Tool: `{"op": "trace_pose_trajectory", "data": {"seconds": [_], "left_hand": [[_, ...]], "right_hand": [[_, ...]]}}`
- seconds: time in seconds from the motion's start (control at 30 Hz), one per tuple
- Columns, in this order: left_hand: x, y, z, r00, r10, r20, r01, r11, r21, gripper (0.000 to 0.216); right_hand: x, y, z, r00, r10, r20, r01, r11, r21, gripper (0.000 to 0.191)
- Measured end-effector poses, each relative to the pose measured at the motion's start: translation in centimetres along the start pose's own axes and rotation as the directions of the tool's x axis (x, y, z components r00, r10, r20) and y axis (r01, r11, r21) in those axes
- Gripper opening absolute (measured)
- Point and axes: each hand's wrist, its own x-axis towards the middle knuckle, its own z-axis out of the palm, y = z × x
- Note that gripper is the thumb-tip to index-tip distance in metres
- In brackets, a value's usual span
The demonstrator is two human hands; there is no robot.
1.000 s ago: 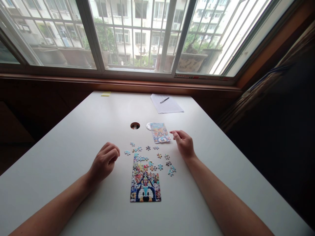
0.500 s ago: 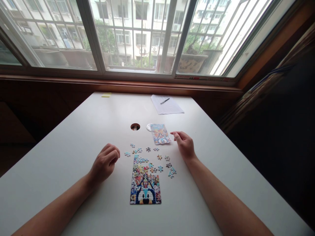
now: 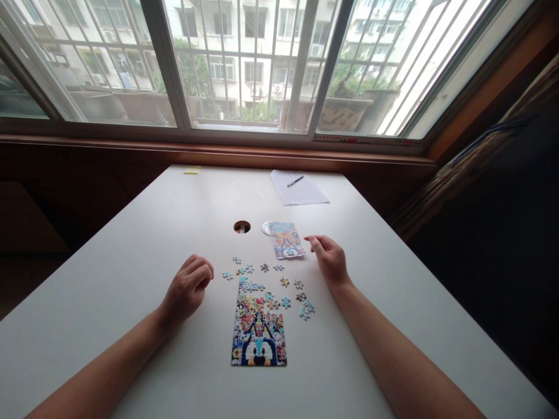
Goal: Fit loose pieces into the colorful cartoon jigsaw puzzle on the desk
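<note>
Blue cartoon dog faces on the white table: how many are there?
2. One is on the partly built colourful jigsaw puzzle closest to the camera. One is on the small printed picture card beside the right hand. The scattered loose pieces are too small to tell.

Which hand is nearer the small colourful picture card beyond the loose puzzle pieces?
Right. The right hand lies just right of the picture card; the left hand rests well to its lower left.

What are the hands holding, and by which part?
Nothing visible: the left hand rests curled on the table, the right hand lies beside the picture card.
</note>
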Motion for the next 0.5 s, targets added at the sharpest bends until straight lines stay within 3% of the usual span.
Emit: {"op": "trace_pose_trajectory", "data": {"seconds": [0.5], "left_hand": [[0.07,0.12,-0.03,0.999,-0.022,-0.026,0.022,1.0,0.01,0.03]], "right_hand": [[-0.15,0.01,0.0,1.0,-0.001,-0.001,0.001,1.0,-0.003,0.035]]}}
